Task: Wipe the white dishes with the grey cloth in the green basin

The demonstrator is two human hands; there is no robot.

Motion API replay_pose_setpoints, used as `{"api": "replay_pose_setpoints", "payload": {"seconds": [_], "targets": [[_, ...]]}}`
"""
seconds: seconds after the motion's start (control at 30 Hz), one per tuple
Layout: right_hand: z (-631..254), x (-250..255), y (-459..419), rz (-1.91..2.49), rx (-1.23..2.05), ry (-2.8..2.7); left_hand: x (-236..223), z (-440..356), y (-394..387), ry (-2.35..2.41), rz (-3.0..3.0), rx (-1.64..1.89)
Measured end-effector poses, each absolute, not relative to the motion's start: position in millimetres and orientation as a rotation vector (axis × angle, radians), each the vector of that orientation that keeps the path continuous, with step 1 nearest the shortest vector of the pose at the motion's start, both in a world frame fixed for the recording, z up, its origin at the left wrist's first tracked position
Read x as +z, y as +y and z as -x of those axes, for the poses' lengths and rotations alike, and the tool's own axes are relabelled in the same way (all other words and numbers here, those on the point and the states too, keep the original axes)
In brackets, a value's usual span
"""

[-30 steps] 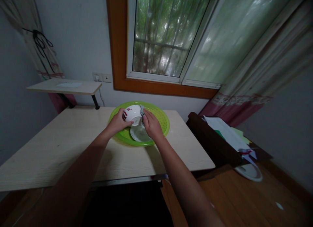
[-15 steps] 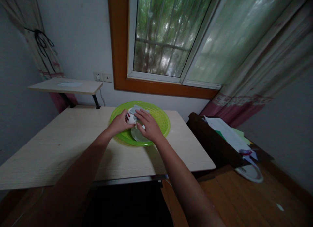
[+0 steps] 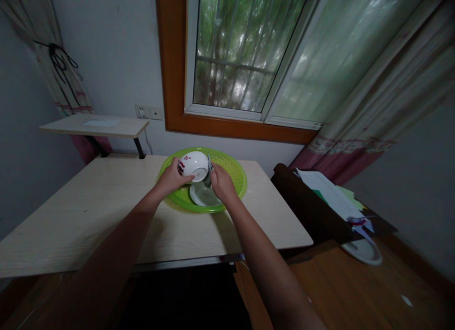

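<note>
A white bowl (image 3: 195, 165) with red and dark markings is tilted on its side, its foot ring facing me. My left hand (image 3: 173, 177) grips its left side, fingers behind and thumb underneath. My right hand (image 3: 221, 180) is closed around a grey cloth (image 3: 209, 169) at the bowl's right edge; much of the cloth is hidden by the fingers. Below both hands a pale, translucent-looking dish (image 3: 202, 196) lies inside a green plastic basket (image 3: 239, 171), near its front rim.
The basket stands on a light wooden desk (image 3: 99, 202) against the wall. A raised shelf (image 3: 124, 127) bears a sheet of paper at the left. Right of the desk is a dark brown piece of furniture (image 3: 302, 197) with papers (image 3: 327, 190). A window rises behind.
The bowl has turned so its outside and foot show. My right hand has moved off the bowl's front to its right edge, taking the cloth along.
</note>
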State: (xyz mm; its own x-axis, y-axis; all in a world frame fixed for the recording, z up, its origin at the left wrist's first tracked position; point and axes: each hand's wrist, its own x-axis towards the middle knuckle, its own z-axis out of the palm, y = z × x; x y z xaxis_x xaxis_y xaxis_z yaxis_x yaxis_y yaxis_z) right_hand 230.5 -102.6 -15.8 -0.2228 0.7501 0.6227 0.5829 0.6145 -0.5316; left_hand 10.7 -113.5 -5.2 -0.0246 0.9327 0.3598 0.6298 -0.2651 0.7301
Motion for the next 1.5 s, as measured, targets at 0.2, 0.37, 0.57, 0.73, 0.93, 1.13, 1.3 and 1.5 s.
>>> {"api": "replay_pose_setpoints", "payload": {"seconds": [0.2,0.37,0.57,0.73,0.93,1.13,1.3,1.5], "targets": [[-231,-17,-103,0.995,0.212,-1.963,-6,-11,-114,1.643,-1.901,1.193],[-231,-18,-101,0.924,0.181,-1.953,-6,-11,-114,1.651,-1.905,1.188],[-233,-15,-102,0.854,0.136,-1.963,-3,-12,-116,1.658,-1.894,1.199],[-235,-13,-104,0.823,0.129,-1.999,-6,-12,-112,1.653,-1.923,1.163],[-234,-7,-112,0.671,0.062,-2.177,-9,-15,-111,1.606,-2.016,1.079],[-229,-4,-115,0.738,0.061,-2.181,-4,-19,-117,1.584,-2.075,1.052],[-230,-9,-109,0.93,0.138,-2.036,-3,-18,-118,1.596,-2.047,1.046],[-230,-12,-104,1.035,0.289,-1.952,-5,-13,-116,1.617,-1.987,1.114]]}}
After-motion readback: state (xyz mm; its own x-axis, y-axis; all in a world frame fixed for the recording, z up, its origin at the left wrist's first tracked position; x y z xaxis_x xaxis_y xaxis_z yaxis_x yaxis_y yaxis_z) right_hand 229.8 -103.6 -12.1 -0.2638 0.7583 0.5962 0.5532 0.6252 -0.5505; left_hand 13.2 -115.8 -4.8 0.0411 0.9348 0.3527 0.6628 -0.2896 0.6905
